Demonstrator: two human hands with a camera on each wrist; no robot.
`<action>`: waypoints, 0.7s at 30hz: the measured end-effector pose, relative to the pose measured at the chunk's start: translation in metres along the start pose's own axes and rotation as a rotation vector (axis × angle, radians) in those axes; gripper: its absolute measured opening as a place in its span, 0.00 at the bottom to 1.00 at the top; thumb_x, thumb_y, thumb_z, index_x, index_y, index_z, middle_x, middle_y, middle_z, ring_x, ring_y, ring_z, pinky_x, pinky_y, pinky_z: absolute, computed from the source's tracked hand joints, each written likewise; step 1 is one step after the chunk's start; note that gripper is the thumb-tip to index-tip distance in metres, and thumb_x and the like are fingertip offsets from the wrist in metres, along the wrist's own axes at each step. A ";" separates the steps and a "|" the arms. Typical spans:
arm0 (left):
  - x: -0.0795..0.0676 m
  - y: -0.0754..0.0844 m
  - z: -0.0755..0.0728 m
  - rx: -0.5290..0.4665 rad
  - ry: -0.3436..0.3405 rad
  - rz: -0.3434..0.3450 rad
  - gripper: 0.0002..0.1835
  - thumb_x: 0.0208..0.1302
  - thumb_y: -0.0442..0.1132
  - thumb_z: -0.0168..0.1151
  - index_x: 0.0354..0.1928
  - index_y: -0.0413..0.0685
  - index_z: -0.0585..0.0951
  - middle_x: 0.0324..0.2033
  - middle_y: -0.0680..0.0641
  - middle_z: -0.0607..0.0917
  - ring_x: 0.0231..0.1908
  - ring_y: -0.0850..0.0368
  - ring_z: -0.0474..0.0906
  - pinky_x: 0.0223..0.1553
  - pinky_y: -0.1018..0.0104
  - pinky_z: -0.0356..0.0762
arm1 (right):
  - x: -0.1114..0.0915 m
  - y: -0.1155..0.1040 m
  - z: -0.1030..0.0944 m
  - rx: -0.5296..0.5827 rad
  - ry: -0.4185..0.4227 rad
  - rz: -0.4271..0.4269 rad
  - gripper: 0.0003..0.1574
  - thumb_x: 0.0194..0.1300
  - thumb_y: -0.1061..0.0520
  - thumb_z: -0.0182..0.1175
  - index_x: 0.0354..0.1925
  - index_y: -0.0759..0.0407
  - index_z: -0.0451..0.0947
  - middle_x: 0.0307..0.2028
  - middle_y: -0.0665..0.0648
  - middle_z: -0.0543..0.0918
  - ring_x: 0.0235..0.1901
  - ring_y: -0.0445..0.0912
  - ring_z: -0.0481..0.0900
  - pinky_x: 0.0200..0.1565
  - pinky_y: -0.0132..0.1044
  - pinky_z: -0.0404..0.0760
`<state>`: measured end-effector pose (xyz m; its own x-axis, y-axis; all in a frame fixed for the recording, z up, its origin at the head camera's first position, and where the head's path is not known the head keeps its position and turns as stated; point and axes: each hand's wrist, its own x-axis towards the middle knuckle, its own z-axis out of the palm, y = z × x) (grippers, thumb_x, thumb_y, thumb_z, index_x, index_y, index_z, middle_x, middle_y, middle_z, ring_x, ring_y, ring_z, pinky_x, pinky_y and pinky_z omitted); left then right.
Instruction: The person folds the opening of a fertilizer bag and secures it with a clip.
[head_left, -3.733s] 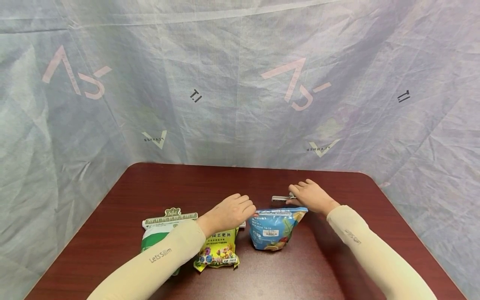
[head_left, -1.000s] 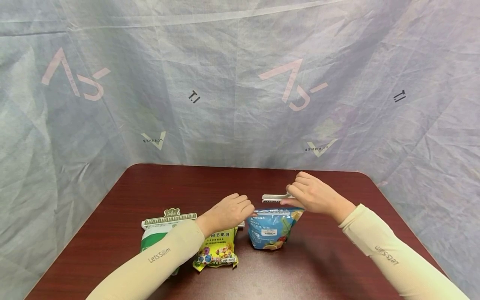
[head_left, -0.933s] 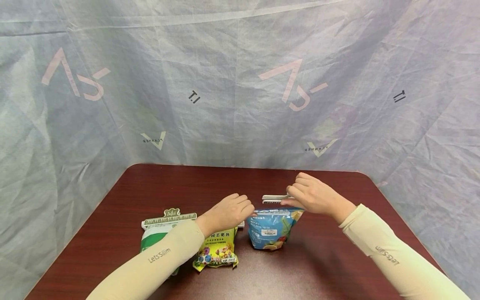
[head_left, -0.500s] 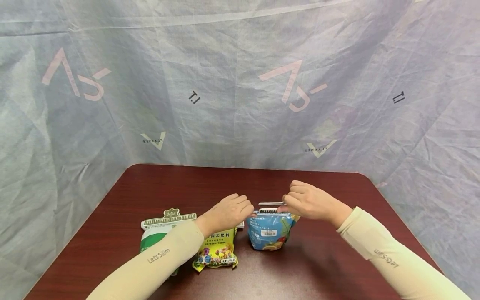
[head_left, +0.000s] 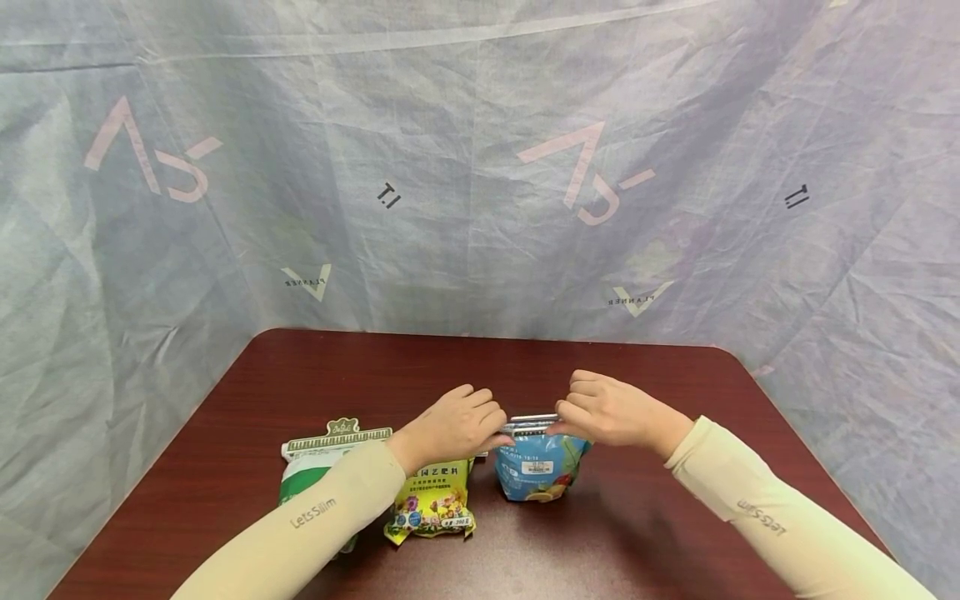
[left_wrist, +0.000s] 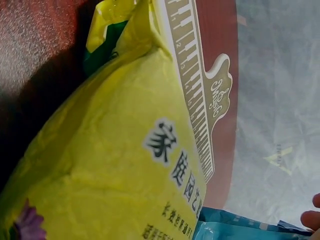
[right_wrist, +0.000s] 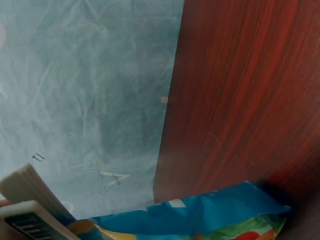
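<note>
My left hand (head_left: 456,423) pinches the top left corner of a blue bag (head_left: 538,479) printed with fruit, which stands on the table. In my right hand (head_left: 611,410) is a white bag clip (head_left: 534,417) with a piano-key pattern. Its two bars lie along the bag's top edge, one at the front and one behind. The right wrist view shows the bars of the clip (right_wrist: 37,197) apart at their ends, by the top edge of the blue bag (right_wrist: 195,217). My fingers hide the clip's handle.
Left of the blue bag lies a yellow bag (head_left: 433,500) with a piano-key clip (left_wrist: 192,85) across its top. A green and white bag (head_left: 300,482) with a similar clip (head_left: 341,440) is farther left, partly behind my left sleeve. Grey cloth (head_left: 472,208) hangs behind the table (head_left: 420,354).
My right hand has brought the clip left and down, from above the blue bag onto its top edge. The clip's bars have come closer together since half a second ago. My left hand stays nearly still.
</note>
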<state>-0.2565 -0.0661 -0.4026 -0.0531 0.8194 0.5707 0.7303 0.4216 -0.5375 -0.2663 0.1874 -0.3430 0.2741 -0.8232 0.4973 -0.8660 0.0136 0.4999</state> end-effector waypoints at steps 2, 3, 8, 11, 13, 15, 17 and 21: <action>0.000 0.000 0.000 0.002 0.008 -0.007 0.20 0.68 0.57 0.44 0.27 0.51 0.73 0.22 0.57 0.75 0.25 0.60 0.66 0.27 0.67 0.63 | 0.000 0.000 0.002 0.000 0.000 -0.005 0.22 0.60 0.49 0.61 0.21 0.58 0.62 0.15 0.48 0.59 0.15 0.40 0.58 0.25 0.33 0.61; 0.000 0.001 0.000 0.004 0.013 -0.010 0.20 0.67 0.57 0.45 0.27 0.51 0.73 0.22 0.57 0.75 0.25 0.59 0.67 0.27 0.67 0.63 | 0.000 -0.001 0.003 -0.002 0.001 -0.009 0.22 0.60 0.49 0.61 0.21 0.58 0.62 0.15 0.48 0.59 0.15 0.40 0.57 0.25 0.33 0.61; 0.002 0.002 -0.001 0.020 0.036 -0.028 0.21 0.65 0.60 0.47 0.26 0.51 0.74 0.20 0.56 0.75 0.24 0.59 0.67 0.25 0.66 0.63 | 0.001 -0.003 0.006 -0.018 0.002 -0.006 0.22 0.58 0.48 0.63 0.22 0.58 0.63 0.15 0.48 0.59 0.15 0.40 0.57 0.25 0.33 0.60; 0.002 0.003 -0.002 0.024 0.040 -0.043 0.22 0.64 0.60 0.47 0.26 0.51 0.75 0.20 0.55 0.75 0.24 0.58 0.67 0.25 0.65 0.62 | 0.001 -0.003 0.007 -0.023 0.007 -0.002 0.22 0.58 0.48 0.63 0.22 0.58 0.63 0.14 0.48 0.59 0.15 0.40 0.57 0.25 0.34 0.60; 0.003 0.003 -0.002 0.034 0.039 -0.050 0.23 0.64 0.61 0.46 0.25 0.51 0.75 0.20 0.55 0.75 0.25 0.58 0.68 0.24 0.65 0.62 | 0.002 -0.003 0.008 -0.023 0.010 -0.001 0.22 0.58 0.48 0.63 0.22 0.58 0.63 0.14 0.48 0.59 0.15 0.40 0.57 0.25 0.34 0.60; 0.002 0.003 -0.003 0.039 0.039 -0.055 0.23 0.64 0.61 0.46 0.25 0.51 0.74 0.19 0.55 0.75 0.25 0.58 0.68 0.24 0.65 0.62 | 0.003 -0.004 0.010 -0.020 0.013 -0.004 0.22 0.57 0.48 0.64 0.23 0.58 0.63 0.15 0.48 0.60 0.15 0.40 0.57 0.25 0.33 0.60; 0.002 0.003 -0.003 0.044 0.041 -0.057 0.23 0.64 0.61 0.46 0.24 0.51 0.74 0.19 0.55 0.75 0.24 0.57 0.68 0.24 0.65 0.62 | 0.003 -0.004 0.011 -0.019 0.013 -0.006 0.22 0.57 0.49 0.64 0.22 0.58 0.63 0.15 0.48 0.60 0.15 0.40 0.56 0.25 0.33 0.60; 0.002 0.003 -0.004 0.040 0.046 -0.058 0.22 0.63 0.61 0.47 0.24 0.51 0.74 0.18 0.55 0.74 0.24 0.57 0.67 0.24 0.65 0.61 | 0.004 -0.005 0.014 -0.018 0.010 -0.005 0.22 0.57 0.49 0.64 0.22 0.58 0.63 0.15 0.47 0.59 0.15 0.39 0.55 0.25 0.33 0.59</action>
<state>-0.2523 -0.0649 -0.4006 -0.0630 0.7749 0.6290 0.6991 0.4841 -0.5263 -0.2667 0.1759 -0.3530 0.2826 -0.8174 0.5020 -0.8569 0.0201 0.5151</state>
